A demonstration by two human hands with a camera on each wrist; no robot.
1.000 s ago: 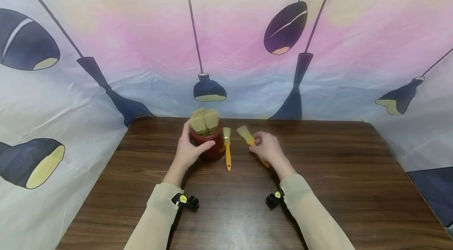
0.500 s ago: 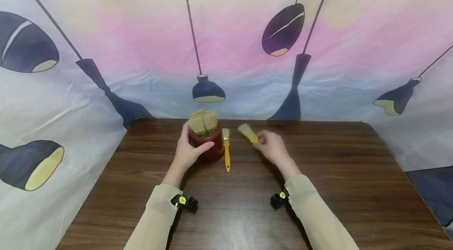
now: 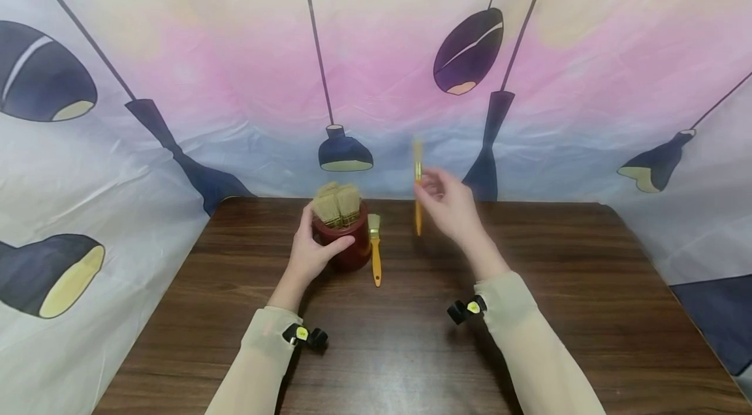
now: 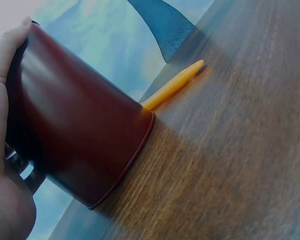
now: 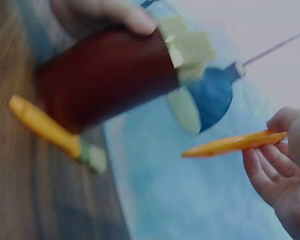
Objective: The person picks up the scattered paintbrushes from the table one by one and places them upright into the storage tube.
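My left hand (image 3: 311,252) grips a dark red cylindrical cup (image 4: 85,115) that stands on the table, thumb across its near side. Several bristle brushes (image 3: 337,203) poke out of the cup, bristles up. With thumb and fingers, my right hand (image 3: 452,203) pinches a paintbrush (image 3: 418,206) by its yellow handle, held upright in the air to the right of the cup, bristles up and blurred. In the right wrist view that handle (image 5: 225,145) points toward the cup. A second yellow-handled paintbrush (image 3: 376,255) lies on the table just right of the cup.
The dark wood-grain table (image 3: 529,297) ends at a back edge close behind the cup. A fabric backdrop (image 3: 264,76) printed with hanging lamps rises behind it. A small black camera (image 3: 467,309) is strapped at the right wrist.
My right hand has lifted the paintbrush off the table and turned it from slanting to upright. The left hand still holds the cup, and the other paintbrush has stayed in place.
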